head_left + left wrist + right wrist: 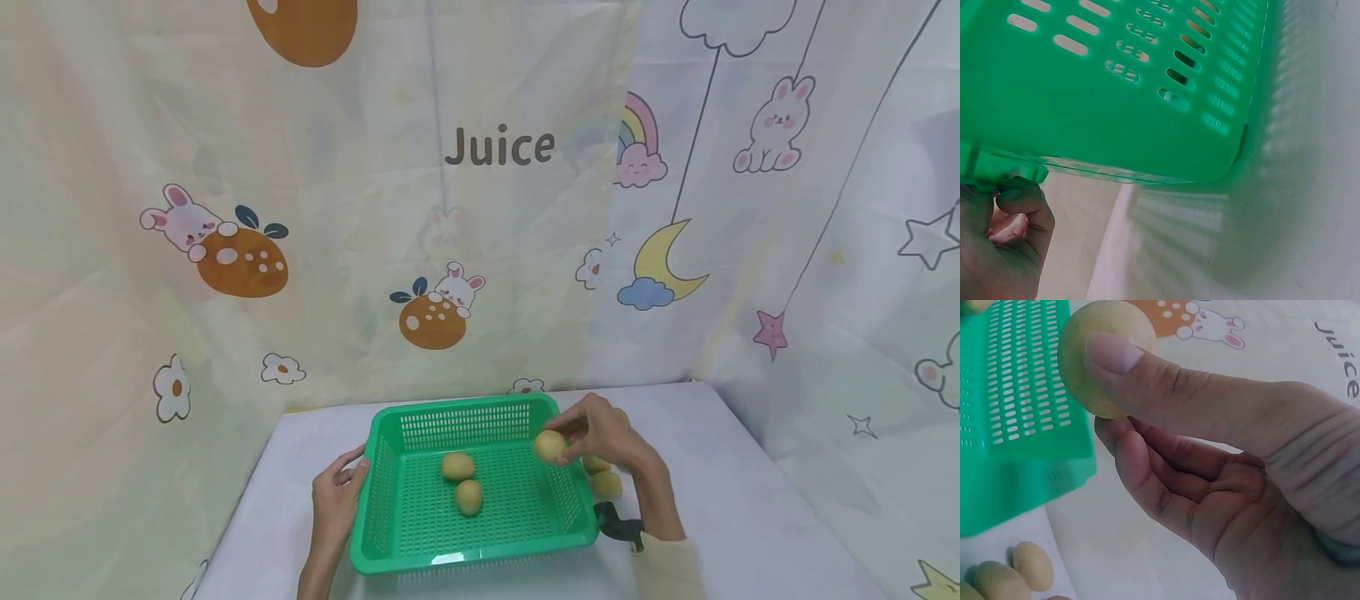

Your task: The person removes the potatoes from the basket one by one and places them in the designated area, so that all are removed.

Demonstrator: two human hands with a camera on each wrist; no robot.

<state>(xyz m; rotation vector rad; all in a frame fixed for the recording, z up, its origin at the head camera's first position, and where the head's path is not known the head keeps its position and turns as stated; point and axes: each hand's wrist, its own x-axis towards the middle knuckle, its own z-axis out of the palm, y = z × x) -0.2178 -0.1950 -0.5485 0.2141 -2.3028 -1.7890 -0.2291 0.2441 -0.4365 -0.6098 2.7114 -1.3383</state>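
A green plastic basket (517,508) with slotted walls stands on the table. Inside it lie two small yellowish potatoes (469,497), close together near the middle. My right hand (606,433) pinches another potato (1107,337) between thumb and fingers, above the basket's right wall. At the opposite side, my left hand (335,504) grips the rim; the left wrist view has its thumb and fingers curled at the rim's edge. Several more potatoes (606,485) rest on the table just right of the basket, partly hidden by my right hand and forearm.
A white cloth covers the table (720,500). Behind it hangs a printed curtain (510,250) with cartoon rabbits and the word "Juice", and more printed cloth closes both sides. A dark strap (618,525) shows at my right wrist.
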